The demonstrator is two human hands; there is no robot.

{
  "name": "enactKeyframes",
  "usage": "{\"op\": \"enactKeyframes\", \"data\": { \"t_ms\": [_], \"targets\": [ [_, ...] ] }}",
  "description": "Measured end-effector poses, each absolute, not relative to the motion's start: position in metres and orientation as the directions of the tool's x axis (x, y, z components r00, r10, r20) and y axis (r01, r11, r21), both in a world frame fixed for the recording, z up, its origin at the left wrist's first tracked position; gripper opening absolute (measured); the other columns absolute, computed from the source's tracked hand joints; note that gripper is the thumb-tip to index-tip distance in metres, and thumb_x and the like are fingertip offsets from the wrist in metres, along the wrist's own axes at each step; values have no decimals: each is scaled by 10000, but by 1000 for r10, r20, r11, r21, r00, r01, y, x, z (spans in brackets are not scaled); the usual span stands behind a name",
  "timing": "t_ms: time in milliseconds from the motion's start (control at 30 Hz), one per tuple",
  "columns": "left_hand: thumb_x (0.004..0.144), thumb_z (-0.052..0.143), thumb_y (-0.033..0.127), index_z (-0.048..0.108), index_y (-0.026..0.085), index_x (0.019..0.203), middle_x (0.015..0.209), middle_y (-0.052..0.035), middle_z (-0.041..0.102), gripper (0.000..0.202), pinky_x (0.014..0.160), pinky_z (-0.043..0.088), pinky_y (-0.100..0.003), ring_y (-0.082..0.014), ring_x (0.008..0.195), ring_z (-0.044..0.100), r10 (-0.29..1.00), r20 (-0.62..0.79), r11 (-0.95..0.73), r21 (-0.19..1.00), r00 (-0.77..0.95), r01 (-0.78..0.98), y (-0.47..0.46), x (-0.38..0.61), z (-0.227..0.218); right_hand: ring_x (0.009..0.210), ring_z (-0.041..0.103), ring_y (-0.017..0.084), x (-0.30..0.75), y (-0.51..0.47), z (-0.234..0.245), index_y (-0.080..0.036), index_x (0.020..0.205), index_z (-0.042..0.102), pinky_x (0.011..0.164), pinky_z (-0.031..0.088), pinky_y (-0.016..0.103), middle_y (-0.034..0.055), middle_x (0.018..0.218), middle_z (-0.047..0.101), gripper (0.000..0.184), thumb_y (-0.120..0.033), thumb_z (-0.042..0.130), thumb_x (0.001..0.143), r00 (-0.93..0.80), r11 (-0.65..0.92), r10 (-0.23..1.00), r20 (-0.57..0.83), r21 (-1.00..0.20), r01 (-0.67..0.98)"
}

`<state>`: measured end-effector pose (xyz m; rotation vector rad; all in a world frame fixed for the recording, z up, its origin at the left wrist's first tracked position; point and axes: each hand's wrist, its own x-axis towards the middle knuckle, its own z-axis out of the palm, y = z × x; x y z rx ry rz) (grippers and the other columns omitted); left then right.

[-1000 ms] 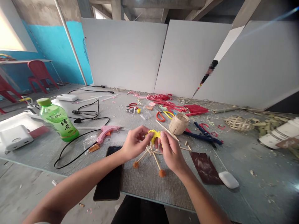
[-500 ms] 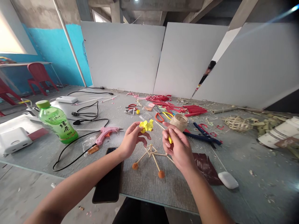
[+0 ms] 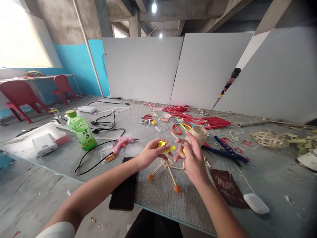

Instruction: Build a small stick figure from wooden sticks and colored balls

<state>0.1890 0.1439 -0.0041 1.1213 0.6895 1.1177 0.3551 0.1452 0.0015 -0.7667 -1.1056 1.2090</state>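
My left hand (image 3: 151, 153) is closed round a lump of yellow clay (image 3: 165, 145), held just above a small frame of thin sticks (image 3: 168, 167). That frame stands on the grey table (image 3: 158, 195) on orange clay balls (image 3: 177, 188). My right hand (image 3: 193, 158) is beside it, fingers curled, pinching a small yellow bit of clay that barely shows between finger and thumb. The two hands are a few centimetres apart.
A black phone (image 3: 125, 193) lies under my left forearm. A pink glue gun (image 3: 122, 143), black cables and a green bottle (image 3: 81, 130) are to the left. Behind are a woven cup (image 3: 198, 133), scissors (image 3: 180, 127), blue pliers (image 3: 228, 152), red strips (image 3: 213, 121). A dark sandpaper sheet (image 3: 228, 188) and white bar (image 3: 256, 203) lie right.
The yellow clay was pulled into two pieces, one in each hand. My hands then came lower and closer together over the stick frame. The camera view shifted left and up.
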Motion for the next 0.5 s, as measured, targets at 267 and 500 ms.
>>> {"op": "enactKeyframes", "data": {
  "t_ms": [267, 500],
  "targets": [
    [869, 757, 378, 668, 179, 1041, 755, 23, 544, 277, 393, 298, -170, -60, 465, 486, 991, 76, -46, 968, 114, -247, 186, 145, 43, 247, 226, 51, 355, 143, -2, -206, 1148, 737, 251, 152, 180, -128, 384, 358, 500, -645, 667, 918, -86, 164, 972, 217, -898, -407],
    [940, 672, 385, 556, 162, 735, 580, 47, 441, 325, 436, 387, -210, -72, 421, 414, 992, -35, 29, 998, -123, -51, 261, 74, 83, 253, 223, 56, 352, 154, -12, -184, 721, 737, 282, 147, 203, -98, 336, 294, 559, -713, 638, 874, -141, 137, 968, 206, -911, -389]
  ]
}}
